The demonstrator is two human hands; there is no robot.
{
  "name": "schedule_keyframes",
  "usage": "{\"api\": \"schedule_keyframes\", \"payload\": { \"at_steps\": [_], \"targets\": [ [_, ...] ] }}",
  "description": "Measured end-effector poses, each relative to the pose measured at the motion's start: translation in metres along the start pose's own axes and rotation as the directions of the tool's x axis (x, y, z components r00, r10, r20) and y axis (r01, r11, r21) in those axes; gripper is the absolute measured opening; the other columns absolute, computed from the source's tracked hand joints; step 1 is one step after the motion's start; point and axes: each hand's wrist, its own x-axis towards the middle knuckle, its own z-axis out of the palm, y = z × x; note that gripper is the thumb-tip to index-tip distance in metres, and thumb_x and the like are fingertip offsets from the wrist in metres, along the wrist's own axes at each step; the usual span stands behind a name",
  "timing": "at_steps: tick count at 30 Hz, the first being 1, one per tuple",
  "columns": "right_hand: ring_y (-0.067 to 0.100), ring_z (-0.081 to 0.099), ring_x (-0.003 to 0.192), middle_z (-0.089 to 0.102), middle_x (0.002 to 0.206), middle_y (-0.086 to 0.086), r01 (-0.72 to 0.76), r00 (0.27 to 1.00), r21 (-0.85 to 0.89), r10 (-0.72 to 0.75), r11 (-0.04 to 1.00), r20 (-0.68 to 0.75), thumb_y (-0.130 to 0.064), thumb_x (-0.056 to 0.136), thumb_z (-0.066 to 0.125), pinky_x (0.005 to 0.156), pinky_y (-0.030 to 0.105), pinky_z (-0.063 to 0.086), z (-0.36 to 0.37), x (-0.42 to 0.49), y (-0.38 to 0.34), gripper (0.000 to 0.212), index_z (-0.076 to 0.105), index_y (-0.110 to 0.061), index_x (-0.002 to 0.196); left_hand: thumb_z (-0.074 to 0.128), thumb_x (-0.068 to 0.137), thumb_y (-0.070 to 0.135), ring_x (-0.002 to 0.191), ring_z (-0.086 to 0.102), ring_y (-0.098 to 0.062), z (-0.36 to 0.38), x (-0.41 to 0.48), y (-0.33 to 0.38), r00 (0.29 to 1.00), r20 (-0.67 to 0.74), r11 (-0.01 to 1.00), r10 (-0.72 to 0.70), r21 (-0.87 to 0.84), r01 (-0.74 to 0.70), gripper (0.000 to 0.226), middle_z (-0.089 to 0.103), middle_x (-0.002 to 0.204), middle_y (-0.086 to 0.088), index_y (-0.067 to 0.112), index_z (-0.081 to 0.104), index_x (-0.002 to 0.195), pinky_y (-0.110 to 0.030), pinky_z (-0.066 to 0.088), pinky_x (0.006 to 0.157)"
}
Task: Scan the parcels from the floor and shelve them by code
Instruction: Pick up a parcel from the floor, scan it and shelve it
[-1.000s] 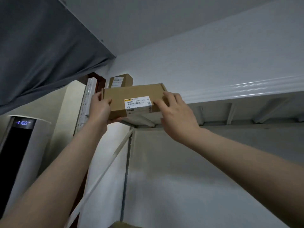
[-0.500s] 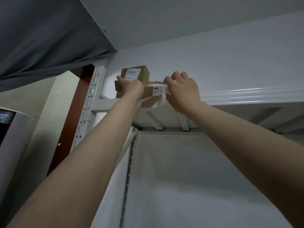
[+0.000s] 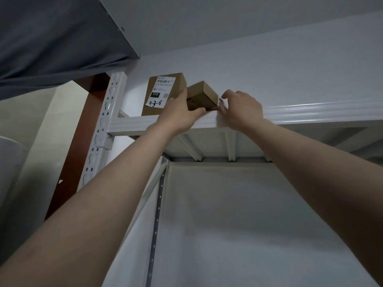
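Note:
A small brown cardboard parcel (image 3: 204, 96) stands tilted on the top shelf (image 3: 310, 114) of a white metal rack, right beside a taller brown parcel (image 3: 163, 94) with a white label marked "010" and a handwritten code. My left hand (image 3: 182, 114) grips the small parcel's left and lower side, thumb underneath. My right hand (image 3: 240, 108) touches its right lower corner with the fingertips, fingers bent. The parcel's label side is mostly hidden from me.
The rack's white perforated upright (image 3: 107, 121) rises at the left, with a brown post (image 3: 83, 129) behind it. A grey curtain (image 3: 51, 38) hangs at the upper left. Ceiling and white wall close in above the shelf. The underside ribs of the shelf show below.
The small parcel went from flat in front of the shelf edge to standing tilted on the shelf beside the taller parcel. Both hands followed it up and in.

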Motion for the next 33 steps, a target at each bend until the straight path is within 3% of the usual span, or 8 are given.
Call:
{"api": "schedule_keyframes", "payload": {
  "at_steps": [2,5,8,10,13,16,25,33],
  "targets": [
    [0.035,0.057,0.108,0.059,0.119,0.011,-0.008,1.0,0.051,0.009,0.999,-0.006,-0.031,0.101,0.045,0.074,0.038,0.039,0.0,0.002,0.0,0.038,0.049,-0.017,0.136,0.056,0.096,0.047,0.123,0.045,-0.034,0.007,0.0,0.002,0.996,-0.061,0.984,0.059,0.169,-0.048,0.044,0.045,0.131,-0.012,0.024,0.054,0.134,-0.043,0.043,0.098],
    [0.032,0.057,0.107,0.061,0.115,0.008,-0.025,1.0,0.097,0.025,0.995,0.01,-0.023,0.099,0.045,0.078,0.04,0.039,0.0,0.003,-0.002,0.037,0.047,-0.02,0.136,0.056,0.097,0.044,0.126,0.035,-0.032,0.016,0.002,0.007,0.97,-0.158,0.919,0.182,0.378,-0.111,0.039,0.039,0.133,-0.012,0.023,0.059,0.13,-0.041,0.038,0.098],
    [0.03,0.056,0.107,0.06,0.106,0.001,-0.047,0.998,0.095,0.043,0.994,0.044,-0.018,0.098,0.04,0.082,0.042,0.035,-0.001,0.002,-0.007,0.039,0.045,-0.026,0.137,0.059,0.096,0.036,0.136,0.031,-0.033,0.024,0.008,0.007,0.955,-0.18,0.926,0.236,0.341,-0.164,0.04,0.037,0.147,-0.011,0.017,0.055,0.131,-0.044,0.034,0.107],
    [0.03,0.055,0.106,0.053,0.099,-0.001,-0.064,0.996,0.095,0.057,0.993,0.073,-0.016,0.098,0.039,0.084,0.043,0.032,-0.004,0.002,-0.01,0.045,0.041,-0.031,0.14,0.061,0.095,0.029,0.131,0.038,-0.032,0.028,0.012,0.007,0.948,-0.18,0.929,0.263,0.311,-0.198,0.038,0.045,0.14,-0.012,0.01,0.052,0.126,-0.041,0.036,0.102],
    [0.03,0.053,0.109,0.055,0.112,0.005,-0.083,0.988,0.105,0.068,0.991,0.137,-0.016,0.098,0.039,0.091,0.045,0.035,-0.01,0.004,-0.011,0.051,0.038,-0.037,0.144,0.062,0.093,0.017,0.115,0.05,-0.032,0.03,0.02,0.009,0.947,-0.166,0.936,0.276,0.269,-0.226,0.034,0.054,0.123,-0.014,0.006,0.047,0.122,-0.04,0.042,0.089],
    [0.03,0.054,0.112,0.056,0.125,0.006,-0.078,0.983,0.104,0.06,0.992,0.172,-0.016,0.097,0.039,0.092,0.044,0.038,-0.012,0.006,-0.01,0.05,0.041,-0.039,0.141,0.06,0.094,0.011,0.104,0.057,-0.032,0.027,0.029,0.008,0.958,-0.116,0.947,0.264,0.221,-0.234,0.034,0.058,0.119,-0.013,0.009,0.044,0.124,-0.047,0.049,0.087],
    [0.032,0.056,0.111,0.06,0.122,0.008,-0.047,0.993,0.022,0.044,0.999,0.109,-0.013,0.096,0.039,0.092,0.043,0.037,-0.004,-0.001,-0.01,0.044,0.052,-0.033,0.134,0.049,0.095,0.003,0.119,0.046,-0.032,0.031,0.056,0.004,0.954,0.016,0.886,0.3,0.367,-0.285,0.039,0.049,0.126,-0.011,0.019,0.052,0.131,-0.047,0.045,0.095],
    [0.03,0.058,0.104,0.066,0.117,0.004,-0.034,0.999,-0.043,0.036,0.998,0.034,-0.013,0.098,0.038,0.1,0.048,0.033,0.002,-0.008,-0.015,0.04,0.06,-0.031,0.126,0.016,0.106,0.054,0.136,0.035,-0.039,0.038,0.049,-0.016,0.972,0.194,0.908,0.136,0.368,-0.201,0.054,0.046,0.14,-0.019,0.031,0.046,0.145,-0.051,0.036,0.106]
  ]
}}
